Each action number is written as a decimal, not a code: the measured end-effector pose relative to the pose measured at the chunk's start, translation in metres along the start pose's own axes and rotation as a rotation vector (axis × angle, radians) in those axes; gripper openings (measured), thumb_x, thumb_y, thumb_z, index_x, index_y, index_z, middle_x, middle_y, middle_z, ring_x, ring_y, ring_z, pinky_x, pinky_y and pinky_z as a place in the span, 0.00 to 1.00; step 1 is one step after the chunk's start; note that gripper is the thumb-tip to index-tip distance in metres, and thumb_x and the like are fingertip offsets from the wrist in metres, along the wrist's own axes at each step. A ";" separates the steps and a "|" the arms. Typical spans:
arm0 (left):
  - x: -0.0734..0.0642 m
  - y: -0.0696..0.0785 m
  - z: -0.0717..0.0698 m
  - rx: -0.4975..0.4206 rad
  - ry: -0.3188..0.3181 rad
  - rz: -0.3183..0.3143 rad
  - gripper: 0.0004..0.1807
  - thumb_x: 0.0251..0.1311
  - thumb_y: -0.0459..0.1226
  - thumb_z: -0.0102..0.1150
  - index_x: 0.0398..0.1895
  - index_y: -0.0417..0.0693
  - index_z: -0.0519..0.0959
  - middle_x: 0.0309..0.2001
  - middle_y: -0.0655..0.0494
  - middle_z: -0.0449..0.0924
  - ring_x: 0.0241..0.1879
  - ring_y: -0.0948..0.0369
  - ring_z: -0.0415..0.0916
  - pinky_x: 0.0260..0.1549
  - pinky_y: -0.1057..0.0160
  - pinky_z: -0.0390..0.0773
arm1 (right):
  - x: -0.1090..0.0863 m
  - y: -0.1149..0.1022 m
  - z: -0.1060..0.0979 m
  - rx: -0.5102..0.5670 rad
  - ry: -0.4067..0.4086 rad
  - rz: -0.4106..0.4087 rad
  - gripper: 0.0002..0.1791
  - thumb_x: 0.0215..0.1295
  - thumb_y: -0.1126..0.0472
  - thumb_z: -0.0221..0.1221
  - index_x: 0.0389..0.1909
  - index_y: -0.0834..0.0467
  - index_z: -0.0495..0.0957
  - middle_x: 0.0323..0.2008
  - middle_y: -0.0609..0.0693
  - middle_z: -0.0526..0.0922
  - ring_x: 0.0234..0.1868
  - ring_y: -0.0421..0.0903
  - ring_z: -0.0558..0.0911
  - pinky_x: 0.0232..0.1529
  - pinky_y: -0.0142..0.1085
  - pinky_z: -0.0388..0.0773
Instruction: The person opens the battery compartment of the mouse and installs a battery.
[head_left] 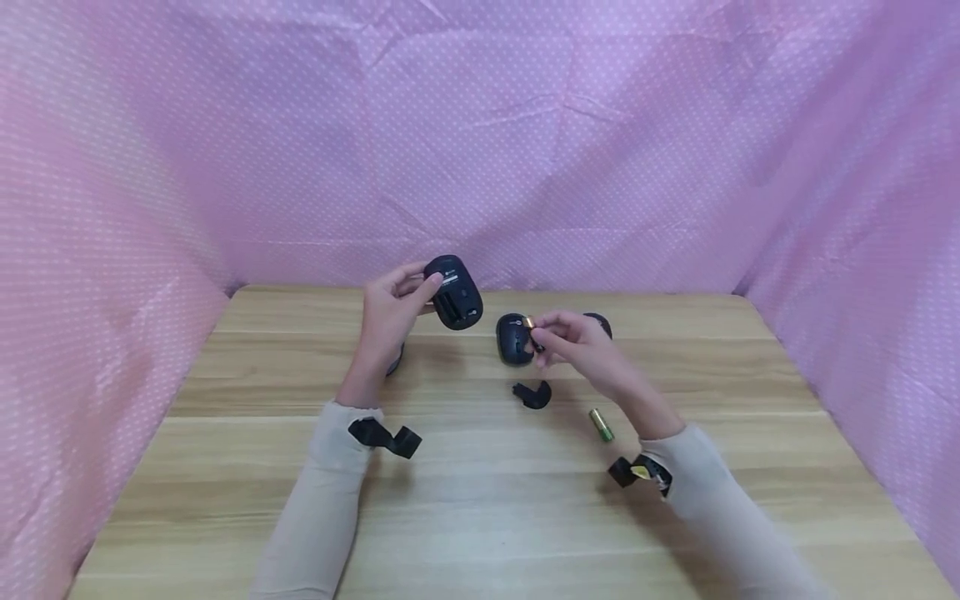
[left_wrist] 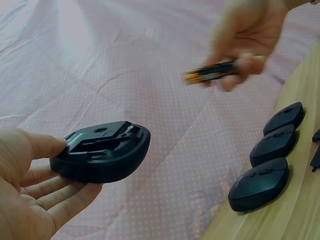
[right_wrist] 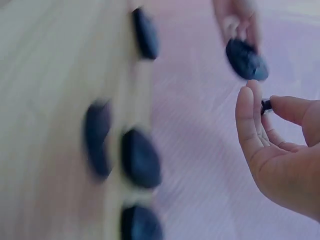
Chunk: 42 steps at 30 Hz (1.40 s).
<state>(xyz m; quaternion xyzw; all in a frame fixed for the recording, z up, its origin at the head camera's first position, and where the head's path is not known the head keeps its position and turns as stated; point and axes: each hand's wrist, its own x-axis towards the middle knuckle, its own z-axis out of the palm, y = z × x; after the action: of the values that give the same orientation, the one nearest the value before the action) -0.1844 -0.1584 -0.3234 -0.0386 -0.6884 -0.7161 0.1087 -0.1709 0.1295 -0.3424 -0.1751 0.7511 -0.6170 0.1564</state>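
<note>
My left hand (head_left: 396, 312) grips a black computer mouse (head_left: 454, 293) above the table, its underside turned up. In the left wrist view an open battery slot (left_wrist: 107, 145) shows in the mouse, with no battery visible in it. To the right, and apart from the mouse, my right hand (head_left: 581, 346) pinches a black battery (left_wrist: 212, 73) with a copper-coloured end. Fingers cover most of the battery in the right wrist view. On the table below lies a curved black piece (head_left: 532, 394), likely a battery cover.
A green and gold battery (head_left: 601, 424) lies on the wooden table (head_left: 480, 517) near my right wrist. Three more black mice stand there: one in the middle (head_left: 513, 340), one partly behind my right hand (head_left: 600, 322), one mostly hidden by my left wrist (head_left: 396, 360). Pink dotted cloth (head_left: 480, 150) hangs behind.
</note>
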 end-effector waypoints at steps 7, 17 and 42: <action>-0.005 -0.005 0.010 -0.001 0.019 0.004 0.18 0.65 0.33 0.67 0.55 0.34 0.82 0.48 0.31 0.85 0.37 0.66 0.87 0.38 0.63 0.90 | 0.015 -0.025 0.041 0.009 0.080 -0.046 0.14 0.73 0.64 0.60 0.54 0.68 0.79 0.43 0.64 0.87 0.30 0.40 0.86 0.38 0.32 0.88; -0.019 -0.007 0.027 0.099 0.074 0.105 0.16 0.64 0.35 0.69 0.53 0.37 0.84 0.45 0.37 0.88 0.43 0.55 0.88 0.41 0.69 0.88 | 0.020 -0.015 0.072 -0.139 0.254 -0.121 0.11 0.68 0.62 0.66 0.46 0.65 0.84 0.35 0.60 0.88 0.25 0.43 0.86 0.31 0.33 0.87; -0.006 0.006 0.014 -0.001 0.124 0.091 0.18 0.65 0.33 0.67 0.56 0.34 0.81 0.48 0.33 0.86 0.36 0.68 0.87 0.39 0.63 0.90 | 0.037 -0.023 0.075 -0.134 0.275 -0.189 0.09 0.65 0.66 0.66 0.43 0.66 0.82 0.36 0.61 0.88 0.34 0.45 0.89 0.31 0.27 0.83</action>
<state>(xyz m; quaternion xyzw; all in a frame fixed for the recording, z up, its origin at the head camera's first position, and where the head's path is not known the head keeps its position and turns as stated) -0.1786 -0.1441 -0.3185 -0.0252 -0.6775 -0.7118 0.1836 -0.1688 0.0436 -0.3350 -0.1691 0.7849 -0.5958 -0.0185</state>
